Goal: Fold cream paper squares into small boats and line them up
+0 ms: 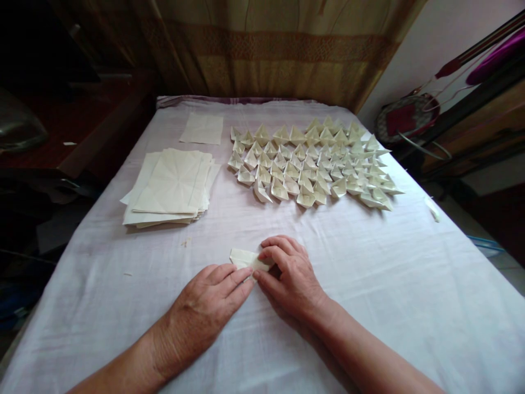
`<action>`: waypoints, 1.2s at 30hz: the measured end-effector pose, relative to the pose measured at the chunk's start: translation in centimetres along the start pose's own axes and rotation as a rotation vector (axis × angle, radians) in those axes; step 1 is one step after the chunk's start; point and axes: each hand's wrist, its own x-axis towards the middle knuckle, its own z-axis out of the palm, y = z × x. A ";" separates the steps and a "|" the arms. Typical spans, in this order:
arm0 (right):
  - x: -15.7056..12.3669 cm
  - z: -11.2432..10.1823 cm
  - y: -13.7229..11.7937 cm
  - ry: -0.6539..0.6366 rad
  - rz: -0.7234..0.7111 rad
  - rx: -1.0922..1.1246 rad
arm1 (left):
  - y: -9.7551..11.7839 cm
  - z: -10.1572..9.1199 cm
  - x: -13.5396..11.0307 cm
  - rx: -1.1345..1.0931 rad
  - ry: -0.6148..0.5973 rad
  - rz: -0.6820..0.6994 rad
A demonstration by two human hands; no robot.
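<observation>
A small piece of folded cream paper (245,257) lies on the white cloth near the front middle, partly covered by my fingers. My left hand (213,293) rests flat-fingered along its near left edge, fingertips pressing on it. From the right, my right hand (290,271) has its fingers curled over the paper's right end, with the thumb at the near edge close to the left fingertips. Beyond my hands stand many folded paper boats (305,164) in rows. To the left is a stack of square paper sheets (172,183), the top one creased.
A single sheet (202,128) lies behind the stack. The white cloth (369,262) covers the table. Small paper scraps (186,242) lie near the stack. A dark red desk (94,131) stands at the left, a curtain (246,49) behind, and a bag (406,117) at the right.
</observation>
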 end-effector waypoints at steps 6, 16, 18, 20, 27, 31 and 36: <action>-0.1 -0.6 1.3 0.011 -0.013 -0.013 | -0.1 -0.1 0.0 -0.008 0.001 -0.008; -0.3 -0.5 0.7 -0.005 -0.093 -0.101 | 0.6 0.2 0.1 0.127 -0.069 0.032; -0.4 -0.5 0.4 -0.040 -0.095 -0.132 | 0.7 0.2 0.1 0.157 -0.070 0.045; -0.3 -0.5 0.4 -0.066 -0.088 -0.131 | 0.6 0.2 0.1 0.174 -0.060 0.069; 0.0 -0.7 0.9 -0.126 -0.065 -0.090 | -0.9 -0.6 -0.1 0.156 -0.026 0.187; 0.0 -0.6 0.8 -0.123 -0.059 -0.075 | -1.6 -1.0 -0.1 0.139 -0.022 0.237; 0.0 -0.6 0.8 -0.118 -0.051 -0.085 | -1.8 -1.2 0.2 0.114 -0.021 0.273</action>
